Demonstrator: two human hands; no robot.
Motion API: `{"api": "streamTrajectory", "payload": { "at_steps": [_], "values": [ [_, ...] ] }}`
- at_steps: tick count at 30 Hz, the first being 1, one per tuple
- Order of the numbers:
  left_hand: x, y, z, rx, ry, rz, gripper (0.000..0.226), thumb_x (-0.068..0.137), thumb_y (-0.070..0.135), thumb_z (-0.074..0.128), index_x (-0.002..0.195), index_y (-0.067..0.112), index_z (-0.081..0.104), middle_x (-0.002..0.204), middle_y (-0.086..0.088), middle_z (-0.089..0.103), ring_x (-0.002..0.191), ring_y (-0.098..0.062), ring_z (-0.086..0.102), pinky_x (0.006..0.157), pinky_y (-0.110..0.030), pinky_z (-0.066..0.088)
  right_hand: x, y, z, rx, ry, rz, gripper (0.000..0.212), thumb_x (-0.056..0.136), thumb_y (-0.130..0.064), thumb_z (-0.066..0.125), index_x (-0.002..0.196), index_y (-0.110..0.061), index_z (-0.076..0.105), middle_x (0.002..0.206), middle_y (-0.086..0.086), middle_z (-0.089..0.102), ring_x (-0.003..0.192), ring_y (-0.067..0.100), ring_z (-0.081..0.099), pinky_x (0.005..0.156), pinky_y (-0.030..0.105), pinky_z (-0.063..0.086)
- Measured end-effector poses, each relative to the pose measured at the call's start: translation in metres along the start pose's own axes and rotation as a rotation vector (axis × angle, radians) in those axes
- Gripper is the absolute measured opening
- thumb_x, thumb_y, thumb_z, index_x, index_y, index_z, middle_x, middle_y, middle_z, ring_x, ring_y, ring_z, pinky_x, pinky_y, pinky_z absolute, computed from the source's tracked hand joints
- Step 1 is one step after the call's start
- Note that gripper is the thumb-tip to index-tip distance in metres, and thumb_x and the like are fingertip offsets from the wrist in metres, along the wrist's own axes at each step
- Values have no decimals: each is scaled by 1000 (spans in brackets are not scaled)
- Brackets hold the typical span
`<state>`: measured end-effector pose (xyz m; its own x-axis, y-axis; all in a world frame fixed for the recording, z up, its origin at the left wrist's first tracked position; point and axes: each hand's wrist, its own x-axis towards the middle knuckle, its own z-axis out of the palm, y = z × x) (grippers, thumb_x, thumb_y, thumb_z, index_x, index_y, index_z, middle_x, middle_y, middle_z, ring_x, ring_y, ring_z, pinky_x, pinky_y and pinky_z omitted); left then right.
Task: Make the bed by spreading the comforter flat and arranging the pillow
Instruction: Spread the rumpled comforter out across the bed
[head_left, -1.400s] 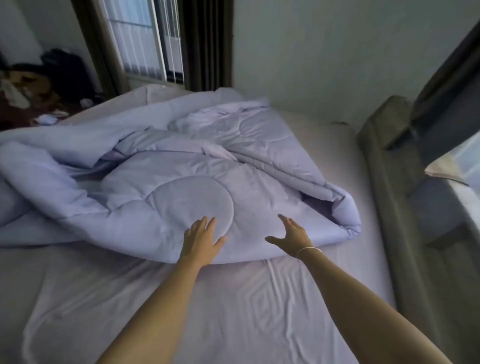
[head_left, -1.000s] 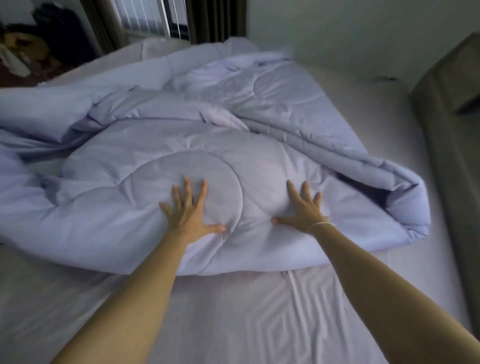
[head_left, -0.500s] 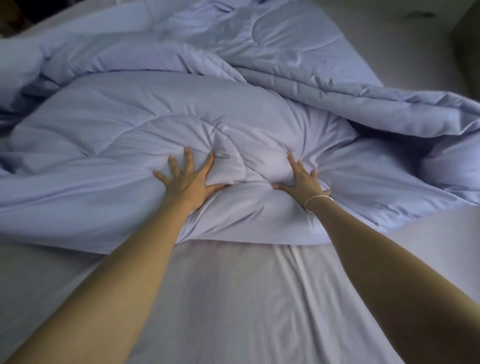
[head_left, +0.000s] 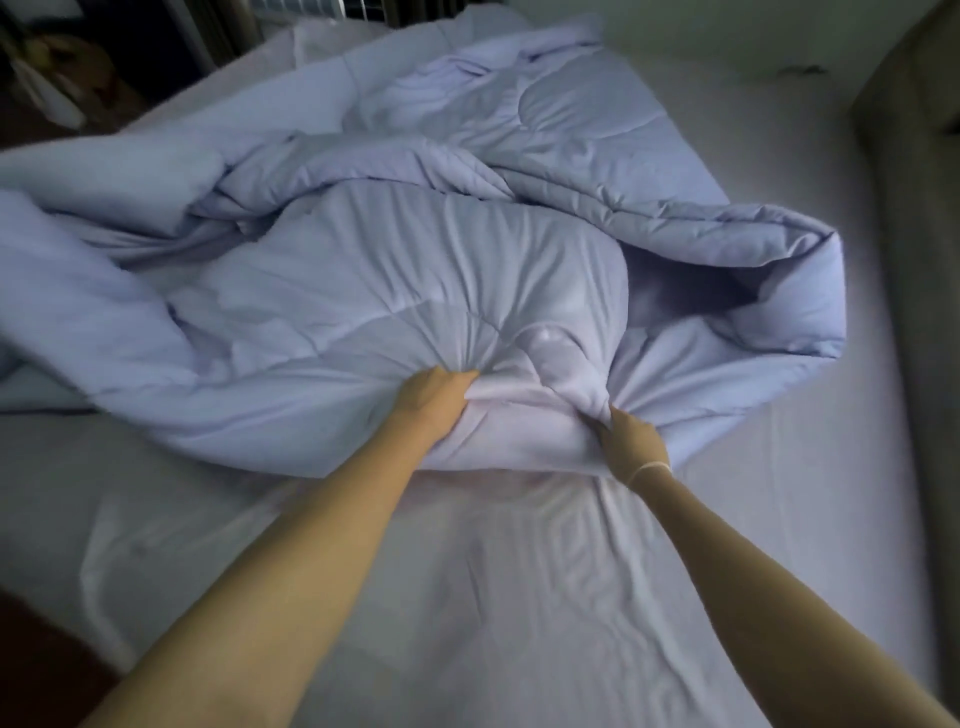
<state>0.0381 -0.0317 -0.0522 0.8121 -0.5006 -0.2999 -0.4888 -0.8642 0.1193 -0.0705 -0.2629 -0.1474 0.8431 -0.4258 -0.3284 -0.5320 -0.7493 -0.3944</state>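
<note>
A pale lilac quilted comforter (head_left: 415, 249) lies crumpled and folded over itself across the middle of the bed. My left hand (head_left: 431, 400) grips a bunch of its near edge, the cloth gathered into radiating creases. My right hand (head_left: 631, 439), with a thin bracelet at the wrist, grips the same edge a little to the right. The bunched cloth between my hands is lifted off the white sheet (head_left: 467, 597). No pillow is in view.
The mattress's bare right side (head_left: 810, 467) runs beside a dark upholstered bed frame (head_left: 914, 260). A window with bars (head_left: 311, 10) stands past the far edge. Dark clutter (head_left: 67, 88) sits at the far left, and dark floor (head_left: 36, 665) shows at the near left corner.
My hands first lay flat with spread fingers on the comforter; now both have curled round its near edge and pulled it up and toward me. The camera has drawn back a little.
</note>
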Motion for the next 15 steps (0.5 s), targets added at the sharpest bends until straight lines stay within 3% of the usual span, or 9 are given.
{"api": "streamTrajectory", "payload": {
  "at_steps": [3,6,9,11,13,15],
  "values": [
    [-61,12,17,74,-103,74,31,92,18,47,122,21,54,119,-20,61,107,-39,59,83,-39,47,-83,25,4,48,23,2,29,95,-26,45,112,-10,62,106,24,67,101,44,55,78,40,42],
    [-134,25,53,104,-220,160,31,96,19,42,126,24,52,120,-17,62,110,-36,59,87,-41,47,-162,55,15,174,53,46,27,82,-21,55,101,-12,71,96,18,72,95,37,62,70,31,39],
    [-189,26,82,67,-290,241,40,96,25,41,135,31,42,124,-13,61,113,-35,57,88,-41,46,-207,70,17,319,47,63,40,75,-1,70,109,-21,71,109,2,72,98,14,64,79,17,38],
    [-197,18,88,-77,-312,267,49,94,41,45,141,36,35,132,-7,57,119,-31,54,93,-37,44,-218,68,7,404,125,115,42,77,4,63,113,-17,68,112,3,70,108,19,63,86,19,39],
    [-187,12,78,-260,-250,287,57,90,54,43,142,31,39,136,-4,56,121,-27,54,99,-32,43,-222,55,-10,487,257,153,48,79,1,61,124,-16,59,119,5,65,113,23,60,91,27,42],
    [-156,7,61,-316,43,383,62,86,56,39,132,17,54,128,-10,61,114,-29,59,98,-33,46,-221,39,-28,492,400,126,54,81,-8,65,132,-18,51,127,3,61,115,23,57,91,31,44]
  ]
}}
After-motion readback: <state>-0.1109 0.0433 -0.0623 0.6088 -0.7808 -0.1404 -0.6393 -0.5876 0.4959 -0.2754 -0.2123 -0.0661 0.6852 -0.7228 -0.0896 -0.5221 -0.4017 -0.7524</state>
